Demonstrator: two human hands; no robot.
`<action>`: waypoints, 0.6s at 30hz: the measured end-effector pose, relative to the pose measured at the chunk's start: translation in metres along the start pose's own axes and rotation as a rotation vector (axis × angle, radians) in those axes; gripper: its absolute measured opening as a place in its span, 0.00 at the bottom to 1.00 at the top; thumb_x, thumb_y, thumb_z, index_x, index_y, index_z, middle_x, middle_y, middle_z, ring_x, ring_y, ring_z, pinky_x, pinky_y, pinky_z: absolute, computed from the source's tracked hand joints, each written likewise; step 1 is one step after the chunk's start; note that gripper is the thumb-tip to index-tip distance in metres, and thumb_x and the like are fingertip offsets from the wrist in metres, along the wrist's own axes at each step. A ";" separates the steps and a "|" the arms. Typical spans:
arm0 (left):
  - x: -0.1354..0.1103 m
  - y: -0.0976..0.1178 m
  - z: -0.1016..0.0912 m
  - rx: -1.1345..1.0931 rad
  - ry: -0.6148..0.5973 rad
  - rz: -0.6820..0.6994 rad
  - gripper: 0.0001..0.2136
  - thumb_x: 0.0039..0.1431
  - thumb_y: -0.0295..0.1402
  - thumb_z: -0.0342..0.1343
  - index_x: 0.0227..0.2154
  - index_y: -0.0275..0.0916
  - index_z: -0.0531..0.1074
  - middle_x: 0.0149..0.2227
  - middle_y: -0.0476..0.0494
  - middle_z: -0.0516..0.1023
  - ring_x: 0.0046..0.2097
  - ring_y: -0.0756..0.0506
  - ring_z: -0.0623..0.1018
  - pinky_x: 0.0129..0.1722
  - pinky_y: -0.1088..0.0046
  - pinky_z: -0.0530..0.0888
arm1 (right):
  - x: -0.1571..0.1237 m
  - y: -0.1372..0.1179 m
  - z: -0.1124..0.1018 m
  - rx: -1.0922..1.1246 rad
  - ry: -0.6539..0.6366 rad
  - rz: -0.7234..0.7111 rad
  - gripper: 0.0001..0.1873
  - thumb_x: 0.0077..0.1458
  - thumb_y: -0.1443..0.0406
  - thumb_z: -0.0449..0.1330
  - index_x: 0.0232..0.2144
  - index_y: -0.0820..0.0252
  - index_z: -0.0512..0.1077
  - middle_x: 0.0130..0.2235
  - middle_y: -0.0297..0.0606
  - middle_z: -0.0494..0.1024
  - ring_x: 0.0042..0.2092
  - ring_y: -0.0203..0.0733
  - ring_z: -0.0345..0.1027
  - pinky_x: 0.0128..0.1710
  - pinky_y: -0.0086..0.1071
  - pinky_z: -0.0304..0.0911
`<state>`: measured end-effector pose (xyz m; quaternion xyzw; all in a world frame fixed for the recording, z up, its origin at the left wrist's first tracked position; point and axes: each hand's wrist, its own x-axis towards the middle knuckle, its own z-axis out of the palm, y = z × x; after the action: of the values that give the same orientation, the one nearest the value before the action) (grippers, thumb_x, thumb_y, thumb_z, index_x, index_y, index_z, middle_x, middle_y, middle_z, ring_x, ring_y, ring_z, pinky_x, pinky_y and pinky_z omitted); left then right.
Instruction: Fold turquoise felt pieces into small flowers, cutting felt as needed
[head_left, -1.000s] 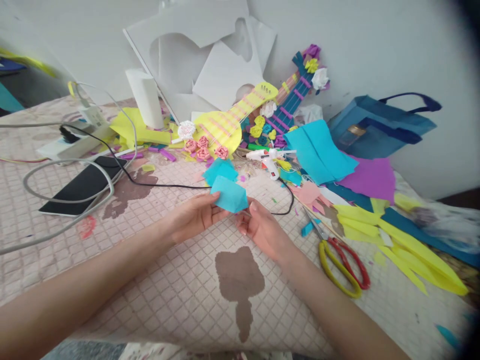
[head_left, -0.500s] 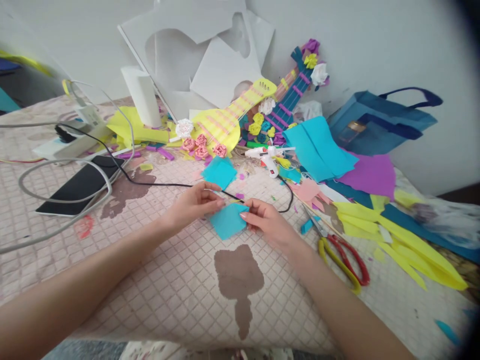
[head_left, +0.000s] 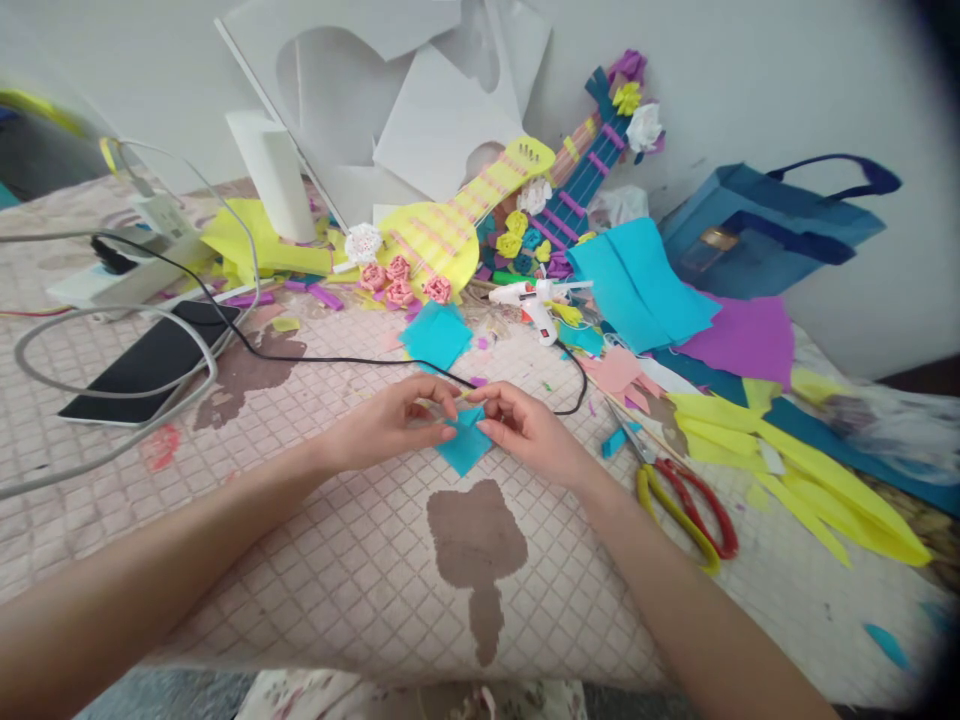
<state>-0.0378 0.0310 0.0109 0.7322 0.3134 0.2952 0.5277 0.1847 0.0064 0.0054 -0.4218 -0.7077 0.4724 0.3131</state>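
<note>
Between my hands is a small turquoise paper square (head_left: 466, 448), held over the quilted cloth with its upper edge bent or folded over. My left hand (head_left: 401, 420) pinches its left side between thumb and fingers. On the other side my right hand (head_left: 525, 428) grips the right edge, thumb in front. The fingertips hide part of the upper edge. Just behind lies a stack of turquoise paper squares (head_left: 437, 337). A white glue gun (head_left: 536, 305) rests farther back, its black cord running behind my hands.
Scissors (head_left: 686, 500) with red and yellow handles lie to the right, near yellow paper strips (head_left: 810, 470). Paper-covered guitar shapes (head_left: 439, 240) with paper flowers lean at the back. A phone or tablet (head_left: 154, 360), a power strip (head_left: 112, 275) and cables occupy the left.
Both hands have drawn closer together at the paper's upper edge. The paper, flat before, now looks folded in at the top and narrower. The view has shifted slightly.
</note>
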 end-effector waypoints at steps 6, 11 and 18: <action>-0.002 0.005 0.001 -0.060 -0.213 -0.109 0.05 0.54 0.33 0.58 0.30 0.35 0.74 0.29 0.47 0.75 0.31 0.50 0.73 0.32 0.76 0.69 | 0.005 0.005 0.002 -0.004 0.128 -0.005 0.14 0.58 0.64 0.55 0.48 0.55 0.65 0.30 0.31 0.66 0.31 0.35 0.62 0.30 0.30 0.59; -0.002 -0.003 0.001 -0.240 -0.185 -0.317 0.09 0.51 0.34 0.61 0.35 0.38 0.76 0.27 0.49 0.75 0.28 0.50 0.73 0.26 0.78 0.68 | 0.002 0.001 0.004 -0.184 0.356 -0.037 0.11 0.56 0.66 0.55 0.43 0.55 0.65 0.40 0.38 0.68 0.35 0.37 0.64 0.31 0.32 0.61; -0.001 -0.007 -0.001 -0.479 -0.108 -0.447 0.09 0.49 0.30 0.61 0.36 0.40 0.77 0.32 0.48 0.78 0.28 0.53 0.73 0.30 0.78 0.70 | -0.021 -0.010 0.004 -0.436 -0.029 -0.143 0.20 0.48 0.74 0.57 0.43 0.52 0.62 0.45 0.40 0.63 0.37 0.39 0.62 0.36 0.35 0.63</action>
<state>-0.0410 0.0326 0.0040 0.5150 0.3596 0.1982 0.7524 0.1875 -0.0161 0.0120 -0.4215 -0.8256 0.2910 0.2367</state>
